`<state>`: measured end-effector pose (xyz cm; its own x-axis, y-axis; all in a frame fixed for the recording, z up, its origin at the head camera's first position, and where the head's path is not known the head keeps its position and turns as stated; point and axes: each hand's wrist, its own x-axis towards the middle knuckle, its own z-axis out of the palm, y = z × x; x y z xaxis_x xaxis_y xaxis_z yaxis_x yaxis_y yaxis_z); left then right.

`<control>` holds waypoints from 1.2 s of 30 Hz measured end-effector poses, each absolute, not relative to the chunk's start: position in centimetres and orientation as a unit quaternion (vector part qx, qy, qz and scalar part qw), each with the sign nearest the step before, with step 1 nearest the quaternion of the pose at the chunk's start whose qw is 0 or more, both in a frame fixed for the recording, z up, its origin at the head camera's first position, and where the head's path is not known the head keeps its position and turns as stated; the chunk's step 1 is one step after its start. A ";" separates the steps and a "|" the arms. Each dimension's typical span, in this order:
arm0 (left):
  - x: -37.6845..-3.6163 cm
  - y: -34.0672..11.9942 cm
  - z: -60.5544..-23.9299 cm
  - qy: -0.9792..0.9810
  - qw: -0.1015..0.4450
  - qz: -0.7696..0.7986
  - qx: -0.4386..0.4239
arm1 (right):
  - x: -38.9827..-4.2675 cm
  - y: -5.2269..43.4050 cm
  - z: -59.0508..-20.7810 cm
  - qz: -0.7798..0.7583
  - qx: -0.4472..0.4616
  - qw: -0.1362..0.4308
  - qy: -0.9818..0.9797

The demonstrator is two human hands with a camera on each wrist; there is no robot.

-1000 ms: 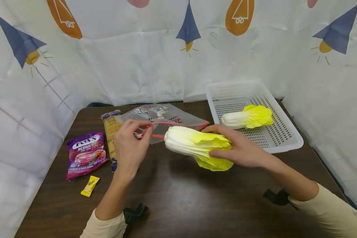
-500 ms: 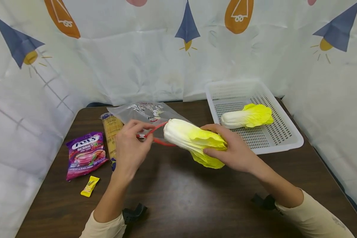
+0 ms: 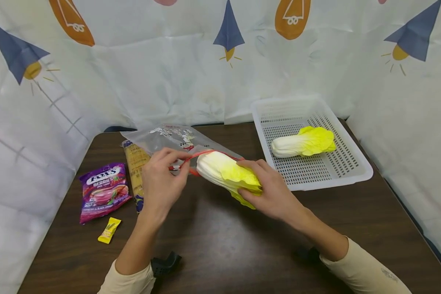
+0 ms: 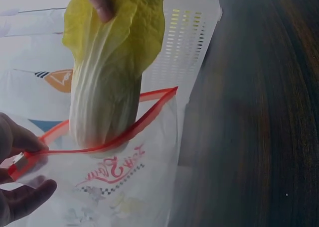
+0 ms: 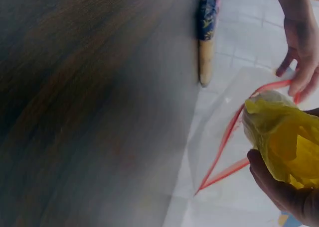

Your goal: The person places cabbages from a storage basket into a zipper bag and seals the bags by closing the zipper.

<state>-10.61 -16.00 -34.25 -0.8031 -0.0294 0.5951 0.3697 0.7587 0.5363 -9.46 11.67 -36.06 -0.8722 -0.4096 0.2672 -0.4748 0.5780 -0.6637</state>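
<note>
My left hand [image 3: 161, 179] pinches the red rim of a clear zip bag [image 3: 165, 136] beside its slider. The bag's mouth is spread apart, and printing shows on its side. My right hand [image 3: 270, 190] grips a Chinese cabbage [image 3: 222, 169] by its yellow leafy end, thumb on one side and fingers on the other. The cabbage points white base first toward the bag. In the left wrist view, the cabbage's base [image 4: 102, 127] sits just inside the red-rimmed opening, seen faintly through the plastic.
A white perforated basket [image 3: 330, 184] at the back right holds another Chinese cabbage [image 3: 303, 142]. On the left lie a purple Fox's candy bag [image 3: 104, 192], a small yellow wrapped sweet [image 3: 109, 230] and a long tan packet [image 3: 136, 163], partly behind the left hand.
My right hand has moved left with the cabbage, bringing its base into the bag's mouth. The bag has shifted left, while my left hand keeps its pinch almost in place.
</note>
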 end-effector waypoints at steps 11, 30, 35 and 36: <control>-11.0 -15.6 -34.8 -0.890 0.278 -0.327 -0.155 | -10.5 9.8 -37.9 0.416 0.226 0.039 -0.880; -10.9 -15.2 -34.7 -0.890 0.181 -0.348 -0.234 | -13.6 7.2 -39.3 0.469 0.096 0.010 -0.878; -10.9 -15.2 -34.8 -0.886 0.177 -0.346 -0.254 | -14.4 6.9 -39.8 0.454 0.081 0.020 -0.887; -10.9 -15.2 -34.8 -0.885 0.177 -0.346 -0.257 | -14.6 6.9 -39.9 0.449 0.079 0.021 -0.890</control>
